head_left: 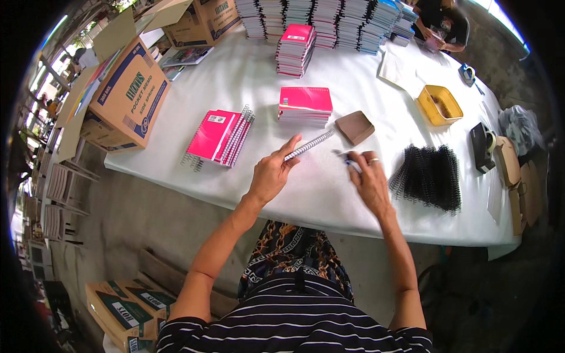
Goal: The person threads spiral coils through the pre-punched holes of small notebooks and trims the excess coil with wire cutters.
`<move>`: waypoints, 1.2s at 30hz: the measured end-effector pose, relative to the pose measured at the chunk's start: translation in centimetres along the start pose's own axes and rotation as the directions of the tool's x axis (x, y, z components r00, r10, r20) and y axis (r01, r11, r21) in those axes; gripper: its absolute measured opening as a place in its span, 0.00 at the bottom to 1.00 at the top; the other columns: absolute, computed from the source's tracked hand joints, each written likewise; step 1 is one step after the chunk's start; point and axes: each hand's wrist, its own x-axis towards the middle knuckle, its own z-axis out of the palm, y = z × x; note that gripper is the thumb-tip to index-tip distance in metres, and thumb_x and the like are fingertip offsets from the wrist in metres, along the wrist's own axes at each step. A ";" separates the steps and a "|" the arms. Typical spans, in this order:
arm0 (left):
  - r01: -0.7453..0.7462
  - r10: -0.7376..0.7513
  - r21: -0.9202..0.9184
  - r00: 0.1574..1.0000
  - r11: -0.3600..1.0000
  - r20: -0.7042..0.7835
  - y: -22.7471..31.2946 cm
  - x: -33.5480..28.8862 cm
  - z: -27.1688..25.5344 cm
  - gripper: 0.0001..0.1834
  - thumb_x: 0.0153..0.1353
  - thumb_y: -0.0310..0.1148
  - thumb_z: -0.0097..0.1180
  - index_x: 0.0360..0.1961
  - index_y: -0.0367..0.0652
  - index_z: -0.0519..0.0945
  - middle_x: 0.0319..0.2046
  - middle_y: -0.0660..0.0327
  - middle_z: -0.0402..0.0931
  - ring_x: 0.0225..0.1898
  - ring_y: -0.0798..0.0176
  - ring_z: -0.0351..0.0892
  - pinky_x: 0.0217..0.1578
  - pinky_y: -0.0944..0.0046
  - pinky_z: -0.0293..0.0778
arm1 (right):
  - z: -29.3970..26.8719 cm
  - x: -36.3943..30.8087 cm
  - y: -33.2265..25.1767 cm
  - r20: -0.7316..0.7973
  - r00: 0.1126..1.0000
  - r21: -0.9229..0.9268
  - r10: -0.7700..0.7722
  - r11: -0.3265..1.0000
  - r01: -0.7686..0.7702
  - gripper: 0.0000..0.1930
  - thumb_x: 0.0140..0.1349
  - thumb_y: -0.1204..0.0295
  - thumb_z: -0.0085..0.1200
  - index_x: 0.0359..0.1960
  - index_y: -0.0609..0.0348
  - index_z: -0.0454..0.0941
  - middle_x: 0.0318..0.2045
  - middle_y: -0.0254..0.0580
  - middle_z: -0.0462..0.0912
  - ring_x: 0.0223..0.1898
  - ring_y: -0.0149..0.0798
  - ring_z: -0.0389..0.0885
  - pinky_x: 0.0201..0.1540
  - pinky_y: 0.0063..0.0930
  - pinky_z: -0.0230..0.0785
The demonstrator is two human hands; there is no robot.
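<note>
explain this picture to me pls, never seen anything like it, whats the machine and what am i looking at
There's no machine: these are a person's bare hands, seen by a wide fisheye camera on their head looking down, so straight edges bend. The left hand holds a spiral-bound item, seen edge-on. The right hand holds a small tool, too blurred to name. On the white-covered table lie pink notebooks, black spiral coils and a yellow tray.

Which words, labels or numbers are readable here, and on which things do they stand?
Printed words are not copied here, only located:
Large left carton: legible print.
Rear carton: legible print.
Lower-left carton: legible print.
Pink notebooks: labels, too small to read.
</note>
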 end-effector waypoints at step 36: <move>-0.051 -0.103 0.642 0.974 0.765 0.200 -4.0 -1.0 -17.1 0.43 0.50 0.47 0.63 0.69 0.63 0.61 0.71 0.62 0.53 0.73 0.45 0.39 0.66 0.35 0.40 | 3.1 11.1 1.2 -0.135 0.990 0.240 0.036 0.971 -0.003 0.11 0.59 0.69 0.58 0.39 0.62 0.79 0.39 0.49 0.79 0.38 0.51 0.78 0.43 0.37 0.70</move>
